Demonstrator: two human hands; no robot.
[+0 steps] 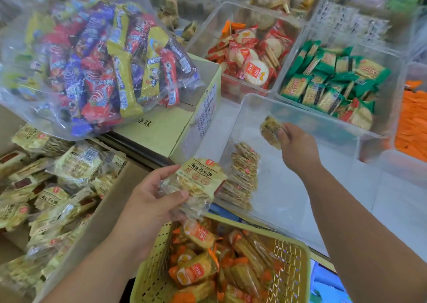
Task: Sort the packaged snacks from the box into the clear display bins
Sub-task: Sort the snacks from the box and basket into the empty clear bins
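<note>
Sitting nearest, a yellow perforated plastic basket (pixel 150 277) holds orange-wrapped cracker packets (pixel 198 270). Left of it, a brown cardboard box (pixel 108 210) is heaped with pale yellow biscuit packets (pixel 76 164). The left hand (pixel 150 201) curls round a small stack of the same yellow packets (pixel 201 180), thumb on top, at the near edge of a clear plastic bin (pixel 277 205). One row of packets (pixel 242 175) stands along the bin's left side. Over the bin, the right hand (pixel 298 145) pinches one packet (pixel 271 130) in its fingertips. Farther off, two clear bins hold red-and-white round crackers (pixel 249 59) and green packets (pixel 330 80). Far left, a clear bag of multicoloured bars (pixel 92 59) rests on a pale green carton (pixel 161 129).
</note>
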